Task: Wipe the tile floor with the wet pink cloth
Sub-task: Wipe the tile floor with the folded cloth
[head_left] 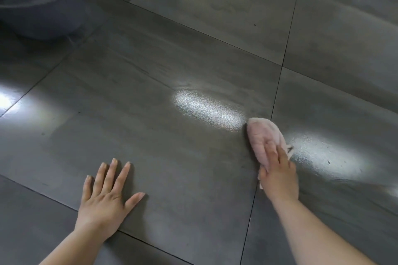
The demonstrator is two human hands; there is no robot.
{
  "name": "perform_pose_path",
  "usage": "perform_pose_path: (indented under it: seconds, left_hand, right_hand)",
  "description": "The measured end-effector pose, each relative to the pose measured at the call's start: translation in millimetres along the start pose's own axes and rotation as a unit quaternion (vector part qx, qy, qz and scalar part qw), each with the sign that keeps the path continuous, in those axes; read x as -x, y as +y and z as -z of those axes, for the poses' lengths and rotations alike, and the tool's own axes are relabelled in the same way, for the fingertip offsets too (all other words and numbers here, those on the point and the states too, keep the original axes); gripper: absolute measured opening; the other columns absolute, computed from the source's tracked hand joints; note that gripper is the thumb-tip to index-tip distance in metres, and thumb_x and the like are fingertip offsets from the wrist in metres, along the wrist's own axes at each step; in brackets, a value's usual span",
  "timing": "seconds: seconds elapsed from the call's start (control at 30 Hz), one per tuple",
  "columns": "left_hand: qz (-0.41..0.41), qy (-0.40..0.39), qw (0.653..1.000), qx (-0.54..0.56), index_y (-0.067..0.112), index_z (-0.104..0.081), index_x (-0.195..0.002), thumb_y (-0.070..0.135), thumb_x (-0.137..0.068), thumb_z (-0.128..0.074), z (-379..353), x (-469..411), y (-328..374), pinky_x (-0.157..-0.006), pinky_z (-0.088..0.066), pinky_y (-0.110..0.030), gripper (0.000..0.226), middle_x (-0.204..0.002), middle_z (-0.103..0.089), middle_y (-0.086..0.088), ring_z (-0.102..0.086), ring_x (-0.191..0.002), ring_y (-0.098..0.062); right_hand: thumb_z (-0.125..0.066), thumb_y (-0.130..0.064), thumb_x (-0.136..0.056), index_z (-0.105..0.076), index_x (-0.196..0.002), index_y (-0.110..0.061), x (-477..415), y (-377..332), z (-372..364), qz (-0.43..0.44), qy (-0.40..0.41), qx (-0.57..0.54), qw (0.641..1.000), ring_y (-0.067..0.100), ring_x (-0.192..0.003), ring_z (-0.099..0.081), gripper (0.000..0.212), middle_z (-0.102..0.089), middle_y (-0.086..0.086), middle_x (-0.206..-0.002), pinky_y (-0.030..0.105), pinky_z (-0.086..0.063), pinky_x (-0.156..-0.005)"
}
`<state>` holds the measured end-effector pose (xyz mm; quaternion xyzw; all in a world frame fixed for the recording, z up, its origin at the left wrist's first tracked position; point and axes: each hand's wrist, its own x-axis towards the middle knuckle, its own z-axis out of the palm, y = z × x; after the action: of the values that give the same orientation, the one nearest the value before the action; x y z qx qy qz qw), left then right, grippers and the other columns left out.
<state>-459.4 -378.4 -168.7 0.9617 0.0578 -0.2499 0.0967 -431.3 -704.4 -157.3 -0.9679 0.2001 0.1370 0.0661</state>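
2 hands [108, 196] [277, 175], 1 pink cloth [262, 135], and 1 dark bucket [41, 0] at the frame's upper left.

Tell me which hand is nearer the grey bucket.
Left. The left hand lies flat on the floor, below and right of the bucket; the right hand presses the pink cloth much farther right.

Bunched pink cloth [261, 135] lies on glossy grey tile floor [172, 71].

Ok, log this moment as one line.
step: wiping | right hand: presses pink cloth on tile floor | left hand: flat on floor | grey bucket: beyond left hand
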Motion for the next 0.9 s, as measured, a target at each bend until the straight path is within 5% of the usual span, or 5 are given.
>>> perform_pose_path:
  seconds: [0.13, 0.27, 0.43, 0.7, 0.9]
  left_hand:
    - [0.031, -0.013, 0.999, -0.038, 0.030, 0.016, -0.141, 0.065, -0.085, -0.017, 10.3, 3.2, 12.4, -0.116, 0.002, -0.034, 0.074, -0.156, 0.008, 0.002, 0.009, -0.144, -0.016]
    - [0.016, -0.059, 0.997, 0.041, 0.026, -0.020, -0.141, 0.043, -0.092, -0.035, 60.2, 34.2, 56.6, -0.102, -0.033, -0.032, 0.054, -0.148, -0.031, 0.002, -0.036, -0.132, -0.021]
    - [-0.018, -0.052, 0.994, 0.099, 0.023, -0.046, -0.128, 0.029, -0.093, -0.039, 152.2, 95.1, 106.6, -0.096, -0.037, -0.030, 0.036, -0.140, -0.045, 0.000, -0.044, -0.125, -0.022]
    - [0.014, -0.113, 0.977, 0.181, 0.033, -0.059, -0.079, 0.012, -0.086, -0.052, 307.8, 241.9, 147.4, -0.073, -0.038, -0.027, 0.023, -0.094, -0.064, -0.011, -0.060, -0.097, -0.028]
    - [0.042, -0.034, 0.963, 0.264, 0.011, -0.060, -0.077, 0.014, -0.087, -0.053, 442.0, 291.5, 194.2, -0.071, -0.034, -0.032, 0.013, -0.086, -0.061, -0.018, -0.052, -0.083, -0.032]
  right_hand:
    - [-0.047, -0.017, -0.074, -0.047, -0.133, -0.018, 33.5, -21.1, 6.1, 0.141, -0.009, -0.004, 0.990, 0.042, -0.106, -0.056, 0.059, -0.047, 0.006, -0.140, 0.044, -0.053, -0.078]
    - [-0.046, -0.008, -0.068, -0.047, -0.128, -0.027, 98.8, -40.8, 33.4, 0.134, -0.085, -0.121, 0.980, 0.029, -0.105, -0.057, 0.063, -0.051, -0.007, -0.134, 0.033, -0.052, -0.083]
    - [-0.040, -0.005, -0.086, -0.038, -0.136, -0.029, 142.9, -19.0, 142.9, -0.024, -0.117, -0.245, 0.962, 0.017, -0.124, -0.042, 0.055, -0.034, -0.011, -0.144, 0.023, -0.040, -0.092]
    - [-0.036, -0.005, -0.083, -0.036, -0.133, -0.034, 235.6, 52.2, 342.6, -0.188, -0.147, -0.305, 0.922, 0.002, -0.056, -0.056, 0.058, -0.050, -0.009, -0.117, 0.017, -0.042, -0.051]
    - [-0.043, -0.011, -0.085, -0.042, -0.125, -0.037, 278.2, 80.2, 492.0, -0.242, -0.048, -0.405, 0.881, 0.013, -0.071, -0.061, 0.049, -0.062, -0.002, -0.115, 0.020, -0.042, -0.057]
